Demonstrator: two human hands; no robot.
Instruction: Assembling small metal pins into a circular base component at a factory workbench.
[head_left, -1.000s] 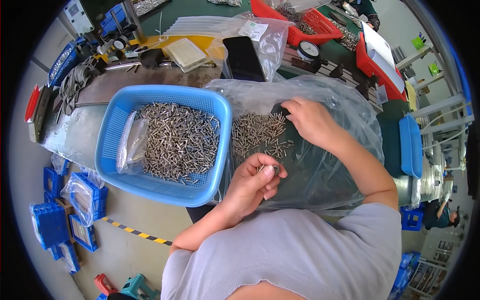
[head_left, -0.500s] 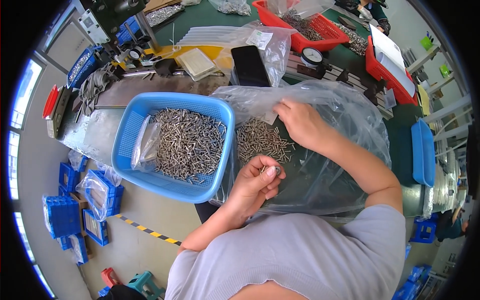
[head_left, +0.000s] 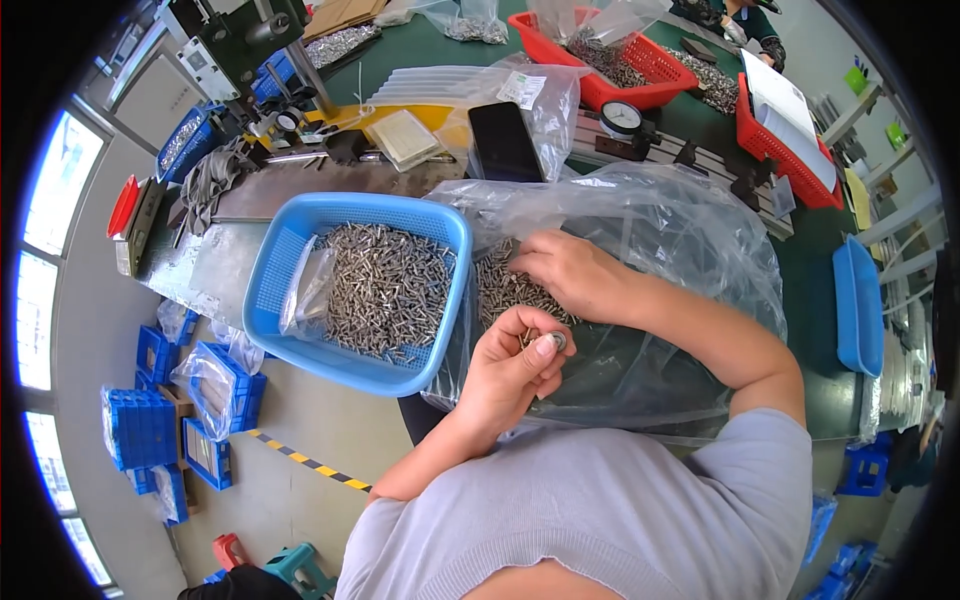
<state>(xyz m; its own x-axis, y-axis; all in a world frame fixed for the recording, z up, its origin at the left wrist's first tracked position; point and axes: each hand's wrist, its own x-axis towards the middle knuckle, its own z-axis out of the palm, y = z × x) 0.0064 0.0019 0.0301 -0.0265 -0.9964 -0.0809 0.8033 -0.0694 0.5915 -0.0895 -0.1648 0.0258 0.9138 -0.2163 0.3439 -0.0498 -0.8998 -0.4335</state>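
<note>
The left hand (head_left: 515,365) was curled closed around a few small metal pins (head_left: 548,341) — gathered upright between thumb and fingers. The right hand (head_left: 570,272), fingers loosely spread and holding nothing visible, rested on the loose pin pile (head_left: 500,290) on clear plastic sheeting (head_left: 680,240) just beside the blue basket (head_left: 290,260).

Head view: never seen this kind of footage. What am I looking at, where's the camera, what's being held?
There is no machine here: a person works with bare hands. The picture comes from a fisheye camera worn on their head, looking down, so straight edges bend. The left hand pinches a small metal part between its fingertips. The right hand rests on a pile of small metal pins lying on a clear plastic bag. Beside it stands a blue basket full of the same pins. Farther back lie a black phone and red trays.
</note>
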